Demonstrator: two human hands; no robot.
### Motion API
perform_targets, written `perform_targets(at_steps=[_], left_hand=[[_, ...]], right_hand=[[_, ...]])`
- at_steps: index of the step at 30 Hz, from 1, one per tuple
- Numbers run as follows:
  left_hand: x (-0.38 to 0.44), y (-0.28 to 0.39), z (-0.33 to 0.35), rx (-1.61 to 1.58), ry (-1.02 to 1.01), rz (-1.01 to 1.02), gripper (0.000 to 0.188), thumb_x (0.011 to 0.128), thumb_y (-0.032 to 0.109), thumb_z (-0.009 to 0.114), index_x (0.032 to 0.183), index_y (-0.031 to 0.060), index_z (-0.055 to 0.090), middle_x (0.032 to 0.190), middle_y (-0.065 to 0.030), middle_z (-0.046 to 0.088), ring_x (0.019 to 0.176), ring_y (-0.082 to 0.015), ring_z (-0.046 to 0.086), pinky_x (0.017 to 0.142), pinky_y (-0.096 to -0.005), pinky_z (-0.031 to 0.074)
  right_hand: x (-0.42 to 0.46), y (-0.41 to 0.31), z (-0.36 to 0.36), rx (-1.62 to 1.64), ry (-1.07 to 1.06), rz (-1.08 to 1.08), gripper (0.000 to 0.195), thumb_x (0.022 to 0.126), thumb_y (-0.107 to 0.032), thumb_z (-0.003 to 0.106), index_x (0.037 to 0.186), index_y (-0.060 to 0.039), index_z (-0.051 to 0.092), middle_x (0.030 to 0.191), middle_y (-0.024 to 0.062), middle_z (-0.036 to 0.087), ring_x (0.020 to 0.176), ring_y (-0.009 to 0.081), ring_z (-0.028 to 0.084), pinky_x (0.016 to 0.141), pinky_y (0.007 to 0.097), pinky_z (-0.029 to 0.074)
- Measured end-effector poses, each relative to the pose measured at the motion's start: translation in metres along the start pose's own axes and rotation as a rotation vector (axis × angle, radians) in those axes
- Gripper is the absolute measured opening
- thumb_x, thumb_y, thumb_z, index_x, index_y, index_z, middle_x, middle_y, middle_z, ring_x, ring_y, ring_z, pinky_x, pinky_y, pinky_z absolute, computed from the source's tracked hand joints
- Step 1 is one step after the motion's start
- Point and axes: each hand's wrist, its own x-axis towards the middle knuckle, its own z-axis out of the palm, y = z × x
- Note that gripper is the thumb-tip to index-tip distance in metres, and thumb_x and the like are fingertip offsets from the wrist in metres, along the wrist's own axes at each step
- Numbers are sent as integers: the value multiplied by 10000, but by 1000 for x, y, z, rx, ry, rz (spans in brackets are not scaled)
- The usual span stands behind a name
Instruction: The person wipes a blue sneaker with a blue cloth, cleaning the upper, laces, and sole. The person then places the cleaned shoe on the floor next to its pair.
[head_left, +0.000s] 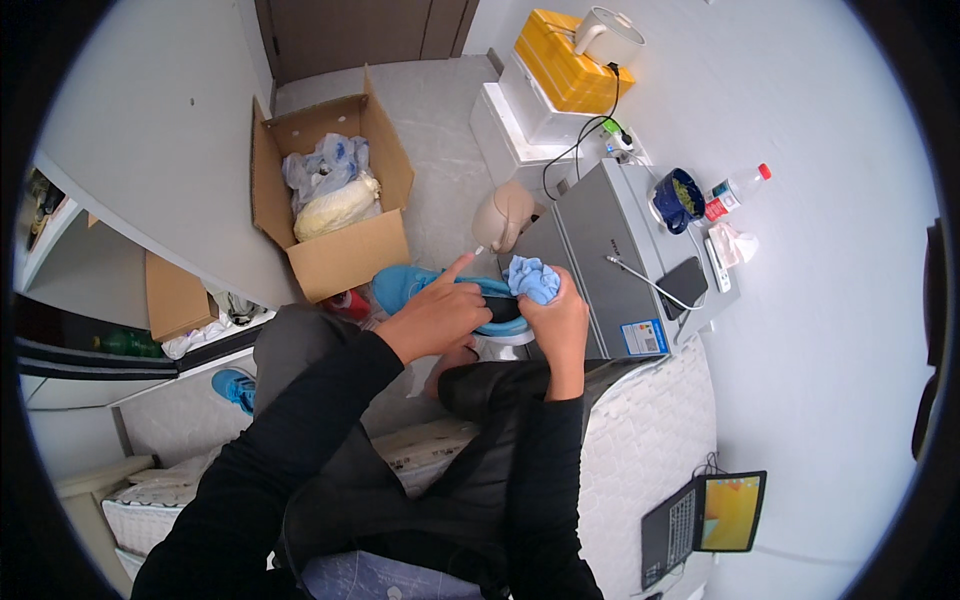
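Observation:
A blue shoe (400, 287) is held over my lap, its toe pointing left and its dark opening between my hands. My left hand (442, 309) rests on the shoe's upper near the opening, index finger stretched out and the other fingers curled at the edge. At the heel end, my right hand (556, 309) grips a crumpled light-blue cloth (532, 279) and touches the shoe's rim. The matching blue shoe (235, 388) lies on the floor at the left.
An open cardboard box (349, 255) holds plastic bags. A beige kettle (504, 216) stands beside a small grey fridge (600, 247) bearing a mug (677, 201), a phone (682, 286) and a cable. An open laptop (670, 532) lies on the mattress (645, 442) at right.

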Motion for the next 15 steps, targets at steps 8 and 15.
perform_targets(at_steps=[8,15], left_hand=[[0,-7,-4,-11,119,-65,340,761,382,946,901,108,802,906,-48,729,1098,-261,706,1337,-600,284],[0,-7,15,-86,22,-157,237,866,262,881,1057,131,828,1025,-88,791,1125,-298,737,1324,-598,312]], right_hand=[[2,0,7,53,-2,19,548,797,-270,861,1305,-101,742,1116,270,796,1099,487,758,942,524,608],[1,-4,13,139,-41,-31,582,833,-253,897,1349,-64,702,1149,233,800,1090,416,780,947,478,605]])
